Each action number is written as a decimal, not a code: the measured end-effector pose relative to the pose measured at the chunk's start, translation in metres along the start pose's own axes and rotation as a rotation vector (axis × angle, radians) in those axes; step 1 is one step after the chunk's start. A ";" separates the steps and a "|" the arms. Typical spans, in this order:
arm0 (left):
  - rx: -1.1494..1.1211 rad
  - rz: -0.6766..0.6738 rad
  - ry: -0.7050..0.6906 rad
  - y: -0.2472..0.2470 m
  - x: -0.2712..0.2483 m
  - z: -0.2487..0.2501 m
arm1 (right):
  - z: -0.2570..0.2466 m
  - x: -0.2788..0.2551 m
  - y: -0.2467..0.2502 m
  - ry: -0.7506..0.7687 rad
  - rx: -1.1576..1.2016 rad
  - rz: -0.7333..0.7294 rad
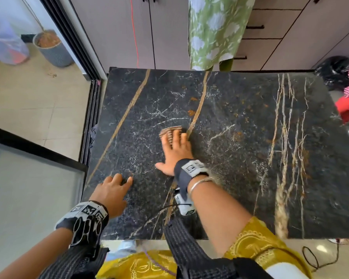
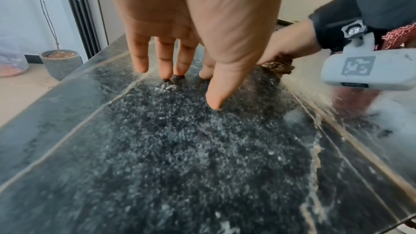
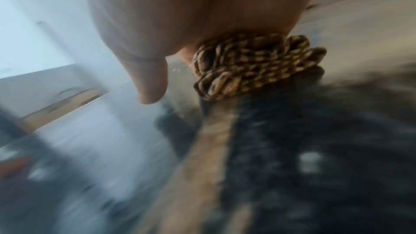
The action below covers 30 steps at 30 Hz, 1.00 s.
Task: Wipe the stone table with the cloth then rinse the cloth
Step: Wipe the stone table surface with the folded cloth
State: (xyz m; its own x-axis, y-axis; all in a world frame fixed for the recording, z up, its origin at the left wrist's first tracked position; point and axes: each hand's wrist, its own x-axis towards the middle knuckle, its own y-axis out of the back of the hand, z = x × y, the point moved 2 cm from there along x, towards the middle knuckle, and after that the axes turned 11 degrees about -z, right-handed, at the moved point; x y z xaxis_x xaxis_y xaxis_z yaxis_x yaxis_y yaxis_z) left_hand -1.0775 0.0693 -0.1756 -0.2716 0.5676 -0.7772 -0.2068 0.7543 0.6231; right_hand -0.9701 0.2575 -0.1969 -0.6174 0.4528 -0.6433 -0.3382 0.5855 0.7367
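The black stone table (image 1: 240, 137) with gold veins fills the head view. A brown ribbed cloth (image 1: 170, 131) lies bunched near its middle. My right hand (image 1: 174, 141) lies flat on the cloth with its fingers spread and straight, pressing it onto the stone. The right wrist view is blurred and shows the cloth (image 3: 254, 67) crumpled under that hand (image 3: 202, 24). My left hand (image 1: 117, 184) holds nothing; its straight fingertips (image 2: 166, 74) touch the stone (image 2: 180, 149) near the front left corner. The cloth (image 2: 279, 65) shows beyond it, under the right hand.
A green floral fabric (image 1: 213, 31) hangs over the table's far edge, in front of cabinets (image 1: 280, 33). A plant pot (image 1: 50, 49) stands on the floor at the left. Red clothing (image 1: 348, 105) and a black bag (image 1: 334, 71) lie at the right. A glass panel (image 1: 28, 188) is near left.
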 end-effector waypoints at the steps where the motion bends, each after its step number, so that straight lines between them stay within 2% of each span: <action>1: 0.016 -0.002 0.007 0.002 0.001 0.001 | -0.020 0.003 -0.007 0.083 -0.056 -0.017; 4: 0.055 0.020 0.004 0.016 0.004 0.003 | -0.061 0.005 -0.028 0.205 -0.141 -0.012; 8: 0.047 -0.070 -0.011 0.030 0.016 0.003 | -0.043 0.013 -0.020 0.227 -0.068 -0.003; 10: -0.009 -0.163 -0.044 0.033 0.021 0.001 | -0.011 0.017 -0.005 0.137 -0.014 0.037; 12: -0.033 -0.229 -0.061 0.039 0.022 -0.001 | 0.034 0.017 0.010 -0.030 0.102 0.084; 15: -0.041 -0.216 -0.071 0.051 0.022 -0.003 | 0.110 0.007 0.023 -0.294 0.199 0.131; 18: -0.070 -0.168 -0.067 0.059 0.026 -0.002 | 0.157 -0.008 0.022 -0.435 0.244 0.184; 22: -0.193 -0.096 -0.060 0.065 0.030 -0.014 | 0.156 -0.008 0.016 -0.482 0.249 0.231; 25: -0.227 -0.074 -0.007 0.065 0.038 -0.028 | 0.145 0.003 0.024 -0.543 0.313 0.197; 27: -0.141 -0.057 0.010 0.066 0.041 -0.025 | 0.134 0.011 0.033 -0.547 0.355 0.154; 30: 0.116 -0.020 -0.038 0.067 0.047 -0.001 | 0.108 0.032 0.051 -0.421 0.351 0.121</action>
State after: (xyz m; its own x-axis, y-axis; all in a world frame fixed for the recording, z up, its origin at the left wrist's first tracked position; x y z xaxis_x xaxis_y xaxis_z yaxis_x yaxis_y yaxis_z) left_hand -1.1045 0.1457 -0.1701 -0.2319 0.5629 -0.7933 -0.1005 0.7974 0.5951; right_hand -0.9304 0.3748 -0.2023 -0.2763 0.7178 -0.6390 0.0187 0.6688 0.7432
